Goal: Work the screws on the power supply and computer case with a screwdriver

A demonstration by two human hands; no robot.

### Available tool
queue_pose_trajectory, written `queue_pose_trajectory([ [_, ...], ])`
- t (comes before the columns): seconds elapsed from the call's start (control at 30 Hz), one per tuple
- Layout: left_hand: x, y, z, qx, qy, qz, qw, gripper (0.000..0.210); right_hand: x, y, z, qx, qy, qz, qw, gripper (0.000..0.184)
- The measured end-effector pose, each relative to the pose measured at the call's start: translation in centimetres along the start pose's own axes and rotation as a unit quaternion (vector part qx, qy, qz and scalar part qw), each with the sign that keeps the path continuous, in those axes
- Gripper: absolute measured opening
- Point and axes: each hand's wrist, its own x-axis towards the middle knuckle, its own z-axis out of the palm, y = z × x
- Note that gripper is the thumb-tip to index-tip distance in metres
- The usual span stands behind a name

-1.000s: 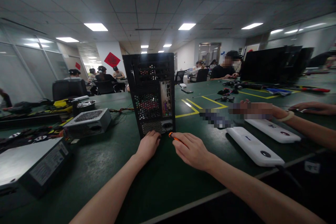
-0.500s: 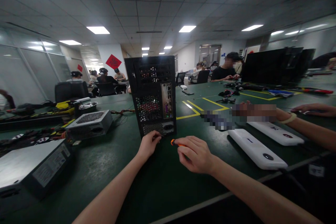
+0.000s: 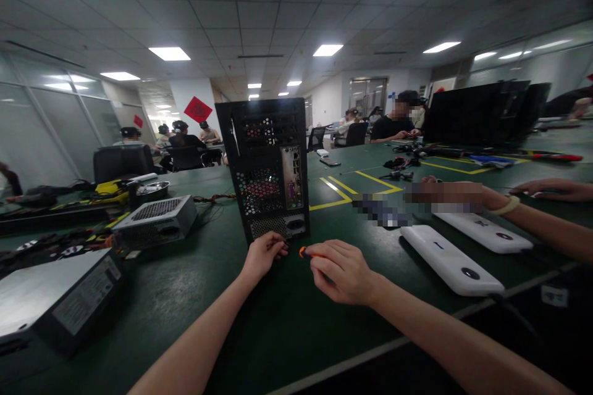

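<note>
A black computer case (image 3: 266,163) stands upright on the green table, its back panel with ports and vent holes facing me. By its lower edge, my left hand (image 3: 266,254) has thumb and fingers pinched together; anything between them is too small to make out. My right hand (image 3: 340,271) is closed round an orange-and-black screwdriver (image 3: 303,252), mostly hidden by the fingers. The visible orange end points left toward my left hand, with a gap between. Set into the bottom of the case is a power supply (image 3: 278,225) with a socket.
Two loose power supplies (image 3: 155,216) lie at left, near tangled cables and a metal bowl (image 3: 152,190). To the right are white power banks (image 3: 451,262), a co-worker's hand and arm (image 3: 504,203), cables (image 3: 401,163) and black monitors (image 3: 477,114). Other people sit farther back.
My left hand has shifted slightly right along the case's bottom edge, its fingertips nearer the screwdriver. The whole view has moved a little; my right hand keeps its hold.
</note>
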Motion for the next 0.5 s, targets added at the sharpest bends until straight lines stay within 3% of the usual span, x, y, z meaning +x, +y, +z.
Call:
queue_pose_trajectory([
  [0.5, 0.07, 0.52, 0.12, -0.084, 0.007, -0.021, 0.996, 0.01, 0.1, 0.0, 0.11, -0.009, -0.021, -0.007, 1.0, 0.01],
])
